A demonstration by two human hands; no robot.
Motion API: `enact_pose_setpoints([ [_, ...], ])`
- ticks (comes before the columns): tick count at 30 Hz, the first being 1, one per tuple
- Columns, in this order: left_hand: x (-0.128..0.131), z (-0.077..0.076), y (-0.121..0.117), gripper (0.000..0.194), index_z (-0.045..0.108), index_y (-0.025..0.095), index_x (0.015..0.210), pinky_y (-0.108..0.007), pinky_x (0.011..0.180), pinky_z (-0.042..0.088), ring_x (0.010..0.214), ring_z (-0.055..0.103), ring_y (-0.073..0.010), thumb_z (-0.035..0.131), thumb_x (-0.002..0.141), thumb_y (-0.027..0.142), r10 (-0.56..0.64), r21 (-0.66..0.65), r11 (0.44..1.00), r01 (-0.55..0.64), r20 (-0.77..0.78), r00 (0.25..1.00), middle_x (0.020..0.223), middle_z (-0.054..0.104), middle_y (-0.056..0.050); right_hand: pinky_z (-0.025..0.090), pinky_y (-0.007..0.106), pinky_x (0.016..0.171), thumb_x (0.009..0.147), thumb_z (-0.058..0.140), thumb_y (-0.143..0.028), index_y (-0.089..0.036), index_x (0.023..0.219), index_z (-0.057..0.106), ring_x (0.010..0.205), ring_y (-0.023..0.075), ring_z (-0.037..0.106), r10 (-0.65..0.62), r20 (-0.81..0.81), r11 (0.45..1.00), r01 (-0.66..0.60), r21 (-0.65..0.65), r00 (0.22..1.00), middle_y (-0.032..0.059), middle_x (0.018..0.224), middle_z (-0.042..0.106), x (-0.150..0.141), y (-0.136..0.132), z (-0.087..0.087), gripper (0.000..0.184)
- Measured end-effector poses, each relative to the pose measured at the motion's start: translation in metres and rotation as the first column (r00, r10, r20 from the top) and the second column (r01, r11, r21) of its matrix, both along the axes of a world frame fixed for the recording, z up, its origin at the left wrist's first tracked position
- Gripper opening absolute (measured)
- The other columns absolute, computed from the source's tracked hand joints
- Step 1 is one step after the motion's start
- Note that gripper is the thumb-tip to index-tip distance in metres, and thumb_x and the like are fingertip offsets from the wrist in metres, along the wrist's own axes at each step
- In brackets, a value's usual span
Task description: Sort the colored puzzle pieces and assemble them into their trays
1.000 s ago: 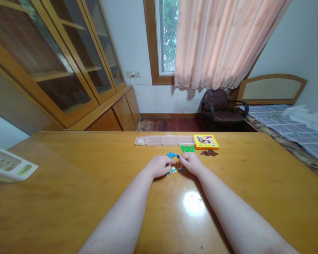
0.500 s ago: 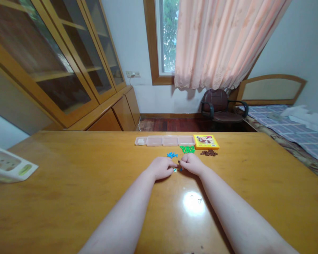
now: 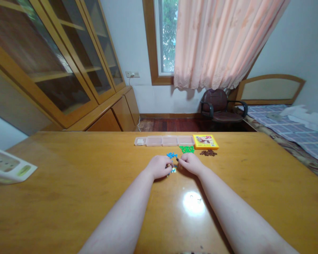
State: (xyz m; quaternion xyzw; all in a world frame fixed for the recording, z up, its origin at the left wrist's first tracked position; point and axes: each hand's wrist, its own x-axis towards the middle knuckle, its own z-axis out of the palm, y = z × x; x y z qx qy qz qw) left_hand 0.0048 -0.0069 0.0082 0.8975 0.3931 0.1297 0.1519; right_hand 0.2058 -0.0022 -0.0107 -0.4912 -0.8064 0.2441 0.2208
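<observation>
My left hand (image 3: pixel 159 165) and my right hand (image 3: pixel 190 163) rest knuckles-up on the wooden table (image 3: pixel 69 183), fingertips almost meeting over a small heap of mixed coloured beads (image 3: pixel 173 170). Both hands have curled, pinching fingers; what they hold is too small to name. Just beyond the fingertips lies a little pile of blue beads (image 3: pixel 171 155). To its right sits a pile of green beads (image 3: pixel 187 149), then a pile of brown beads (image 3: pixel 208 153).
A clear plastic compartment box (image 3: pixel 163 141) and a yellow box (image 3: pixel 205 141) lie at the far side of the table. A white packet (image 3: pixel 7 165) sits at the left edge. Behind stand a glass-door cabinet (image 3: pixel 55 67), a chair (image 3: pixel 221 107) and a bed (image 3: pixel 294 130).
The hands have drawn slightly closer together over the mixed beads, covering more of the heap. The sorted piles have not moved.
</observation>
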Motion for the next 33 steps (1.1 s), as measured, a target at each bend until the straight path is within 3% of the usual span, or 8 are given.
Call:
enact_pose_setpoints([
  [4, 0.000, -0.001, 0.001, 0.024, 0.071, 0.025, 0.086, -0.024, 0.068, 0.042, 0.076, 0.060, -0.0160, 0.049, 0.077, 0.022, 0.020, 0.011, 1.000, -0.019, -0.021, 1.000, 0.084, 0.069, 0.000, 0.027, 0.023, 0.052, 0.087, 0.046, -0.035, -0.015, 0.054, 0.061, 0.051, 0.0105, 0.043, 0.036, 0.012, 0.999, -0.035, -0.020, 0.999, 0.0007, 0.051, 0.054, -0.002, -0.001, 0.000, 0.042],
  [9, -0.001, 0.000, 0.002, 0.025, 0.068, 0.021, 0.073, -0.024, 0.062, 0.038, 0.068, 0.056, -0.0154, 0.046, 0.081, 0.027, 0.045, 0.031, 0.999, -0.043, -0.053, 0.998, 0.073, 0.065, -0.002, 0.025, 0.024, 0.052, 0.089, 0.041, -0.037, -0.015, 0.052, 0.054, 0.053, 0.0104, 0.041, -0.046, 0.035, 0.998, 0.045, 0.040, 0.998, -0.0007, 0.052, 0.049, -0.004, 0.001, 0.000, 0.044],
  [15, -0.003, 0.000, 0.005, 0.023, 0.066, 0.019, 0.070, -0.023, 0.060, 0.034, 0.068, 0.054, -0.0144, 0.046, 0.081, 0.025, 0.112, 0.048, 0.993, -0.111, -0.030, 0.993, 0.071, 0.062, -0.002, 0.028, 0.023, 0.055, 0.087, 0.044, -0.033, -0.015, 0.056, 0.056, 0.056, 0.0107, 0.044, 0.022, -0.003, 0.999, -0.022, 0.031, 1.000, -0.0002, 0.056, 0.053, -0.004, 0.000, 0.001, 0.038],
  [20, -0.004, -0.001, 0.005, 0.029, 0.062, 0.017, 0.062, -0.023, 0.060, 0.034, 0.064, 0.051, -0.0123, 0.044, 0.084, 0.026, 0.026, 0.021, 0.999, -0.027, 0.029, 0.999, 0.065, 0.059, -0.001, 0.030, 0.022, 0.056, 0.083, 0.047, -0.024, -0.016, 0.050, 0.052, 0.055, 0.0102, 0.042, 0.108, -0.038, 0.993, -0.106, 0.041, 0.993, -0.0026, 0.050, 0.046, -0.008, -0.002, 0.000, 0.034],
  [25, -0.004, -0.002, 0.005, 0.035, 0.058, 0.017, 0.056, -0.022, 0.059, 0.035, 0.060, 0.048, -0.0107, 0.044, 0.085, 0.029, -0.075, -0.040, 0.996, 0.077, 0.061, 0.995, 0.061, 0.056, 0.000, 0.030, 0.022, 0.055, 0.080, 0.048, -0.020, -0.016, 0.049, 0.053, 0.055, 0.0107, 0.043, 0.214, -0.042, 0.977, -0.213, 0.014, 0.976, -0.0019, 0.050, 0.048, -0.012, -0.004, 0.000, 0.031],
  [33, -0.004, -0.002, 0.006, 0.031, 0.058, 0.017, 0.055, -0.022, 0.061, 0.036, 0.061, 0.050, -0.0110, 0.046, 0.082, 0.026, -0.106, -0.050, 0.993, 0.109, 0.059, 0.993, 0.060, 0.056, 0.000, 0.028, 0.024, 0.056, 0.077, 0.046, -0.018, -0.016, 0.046, 0.049, 0.051, 0.0102, 0.039, 0.067, 0.048, 0.993, -0.071, 0.094, 0.997, -0.0020, 0.047, 0.044, -0.009, -0.003, 0.005, 0.032],
])
